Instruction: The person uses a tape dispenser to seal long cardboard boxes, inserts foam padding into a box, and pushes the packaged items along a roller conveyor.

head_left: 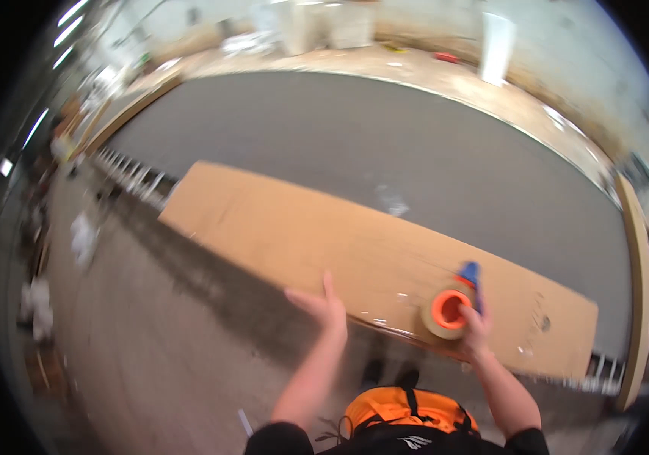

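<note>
A long, flat cardboard box (302, 227) lies slantwise across a grey surface, its near edge towards me. My right hand (476, 327) grips a tape dispenser (449, 309) over the right part of the box. The dispenser has an orange hub, a roll of tape around it and a blue piece at its far end. Part of its handle is hidden by my fingers. At the box's near edge is my left hand (318, 305), holding nothing, with thumb and fingers apart. Whether it touches the cardboard I cannot tell.
The wide grey surface (340, 129) stretches behind the box, with a scrap of clear plastic (393, 199) on it. Wooden beams (635, 288) stand at its right and far-left ends. Metal rollers (131, 176) show past the box's left end. An orange bag (408, 409) is at my waist.
</note>
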The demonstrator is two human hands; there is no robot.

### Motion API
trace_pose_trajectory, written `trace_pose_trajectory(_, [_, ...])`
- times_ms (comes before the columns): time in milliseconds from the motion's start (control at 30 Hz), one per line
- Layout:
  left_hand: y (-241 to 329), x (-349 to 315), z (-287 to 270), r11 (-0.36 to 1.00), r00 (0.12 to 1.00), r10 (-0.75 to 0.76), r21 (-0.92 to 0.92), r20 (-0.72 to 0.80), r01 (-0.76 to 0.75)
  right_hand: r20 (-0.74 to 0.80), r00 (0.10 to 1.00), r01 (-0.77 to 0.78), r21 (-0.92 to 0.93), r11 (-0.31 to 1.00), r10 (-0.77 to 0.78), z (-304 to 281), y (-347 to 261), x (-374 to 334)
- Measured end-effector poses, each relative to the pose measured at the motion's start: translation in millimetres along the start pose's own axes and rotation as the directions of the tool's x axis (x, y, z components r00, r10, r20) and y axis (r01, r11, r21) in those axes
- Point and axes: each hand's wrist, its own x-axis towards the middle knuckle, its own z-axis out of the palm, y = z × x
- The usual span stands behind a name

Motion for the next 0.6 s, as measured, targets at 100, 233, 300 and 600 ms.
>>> trace_pose_trajectory(100, [11, -80, -7, 0.982, 0.996, -0.091, -0.168, 0.008, 0.091, 0.212, 0.941, 0.338, -0.643, 0.688, -0.264, 12, -14, 19])
trace_pose_trajectory(233, [41, -101, -17, 0.806, 0.957, -0.284, -0.528, 0.053, 0.268, 0.058, 0.959, 0.227, -0.744, 0.629, -0.277, -59, -5, 41])
trace_pose_trajectory(300, [37, -107, -7, 0.850, 0.971, -0.240, -0.482, 0.007, 0.213, 0.065, 0.904, 0.178, -0.956, 0.234, -0.422, -154, -16, 57])
trace_pose_trajectory(600, [13, -107, 2, 0.991, 0.972, -0.105, -0.102, -0.211, 0.084, -0.280, 0.948, -0.290, -0.956, -0.050, -0.152, -337, -96, 79])
